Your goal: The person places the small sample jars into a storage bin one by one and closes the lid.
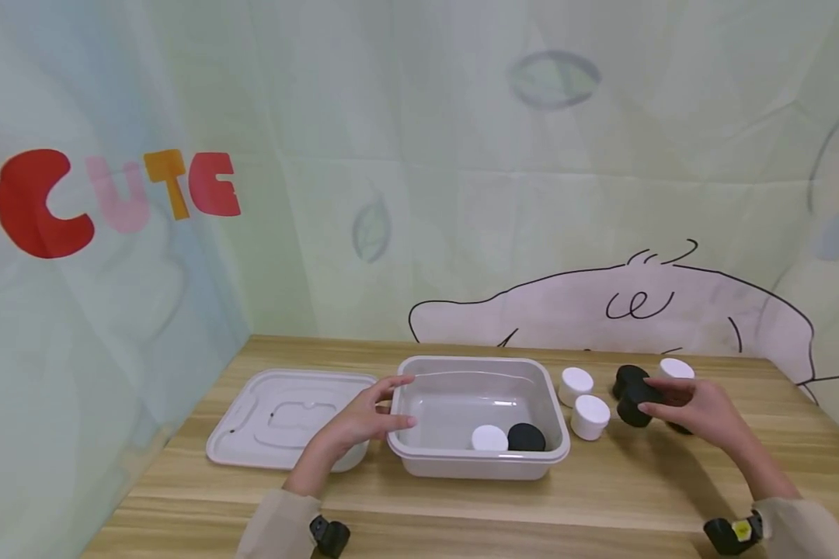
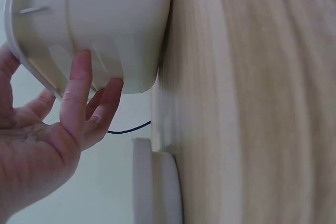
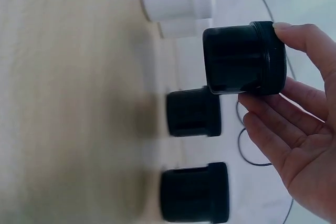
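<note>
My left hand (image 1: 363,419) grips the left rim of a pale grey plastic tub (image 1: 478,468), its fingertips against the outer wall in the left wrist view. Inside the tub lie a white-lidded jar (image 1: 489,439) and a black jar (image 1: 527,438). Over at the right, my right hand (image 1: 699,411) pinches a black screw-lid jar (image 3: 236,59) by its lid, between thumb and fingers. The right wrist view shows this jar raised off the wooden table. Beyond it stand another black jar (image 3: 191,113) and a further black jar (image 3: 194,193).
Two white jars, a rear one (image 1: 576,386) and a front one (image 1: 590,418), stand just right of the tub. Another white jar (image 1: 676,369) is behind my right hand. The tub's flat lid (image 1: 241,435) lies at the left on the wooden table (image 1: 461,520). A printed curtain (image 1: 391,171) hangs behind.
</note>
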A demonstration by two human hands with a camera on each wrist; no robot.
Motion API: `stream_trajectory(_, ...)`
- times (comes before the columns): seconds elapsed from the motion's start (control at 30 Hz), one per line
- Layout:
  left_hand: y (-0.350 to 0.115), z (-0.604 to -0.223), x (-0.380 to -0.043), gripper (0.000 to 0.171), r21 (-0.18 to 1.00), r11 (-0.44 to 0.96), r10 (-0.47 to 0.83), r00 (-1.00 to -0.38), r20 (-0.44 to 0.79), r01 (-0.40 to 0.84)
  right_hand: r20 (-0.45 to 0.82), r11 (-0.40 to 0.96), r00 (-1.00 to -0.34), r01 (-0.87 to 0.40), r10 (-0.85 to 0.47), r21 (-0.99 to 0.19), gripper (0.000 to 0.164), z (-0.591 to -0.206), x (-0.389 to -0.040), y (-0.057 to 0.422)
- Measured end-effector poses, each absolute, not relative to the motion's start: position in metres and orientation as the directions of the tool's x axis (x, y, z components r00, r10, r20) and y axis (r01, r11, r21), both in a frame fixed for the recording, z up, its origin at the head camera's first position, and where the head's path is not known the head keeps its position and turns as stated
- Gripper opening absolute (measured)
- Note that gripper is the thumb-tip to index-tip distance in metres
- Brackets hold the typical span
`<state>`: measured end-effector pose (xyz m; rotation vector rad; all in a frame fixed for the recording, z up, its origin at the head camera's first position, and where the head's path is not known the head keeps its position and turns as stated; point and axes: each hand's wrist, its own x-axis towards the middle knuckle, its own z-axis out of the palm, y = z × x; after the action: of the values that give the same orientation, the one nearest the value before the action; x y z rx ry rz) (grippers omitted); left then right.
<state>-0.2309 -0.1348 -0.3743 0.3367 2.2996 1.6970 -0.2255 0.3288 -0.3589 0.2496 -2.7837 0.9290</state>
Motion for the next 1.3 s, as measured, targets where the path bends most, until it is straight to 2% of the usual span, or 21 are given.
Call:
stream_trajectory(0.27,-0.135,-0.375,-0.232,0.066,0.955,0.297,0.335,-0.939,-0.075,0.029,0.272,0.76,-0.958,-0.241,-0.087,-0.604,0.051,-0.341,-0.221,0.319)
stream_trajectory(0.57,-0.135,-0.375,-0.231,0.066,0.963,0.268,0.356,-0.932,-0.062,0.038,0.323,0.73,-0.935,-0.321,-0.145,-0.603,0.049,-0.326,-0.221,0.295)
stream_trajectory(0.93,-0.135,-0.375,-0.231,0.066,0.96,0.277,0.344,-0.936,-0.069,0.031,0.329,0.65,-0.922,-0.38,-0.205,-0.658,0.047,-0.315,-0.223,0.257)
stream_trajectory(1.3,-0.134,-0.374,-0.231,0.065,0.952,0.304,0.321,-0.944,-0.072,0.031,0.329,0.601,-0.896,-0.443,-0.297,-0.665,0.045,-0.313,-0.232,0.215)
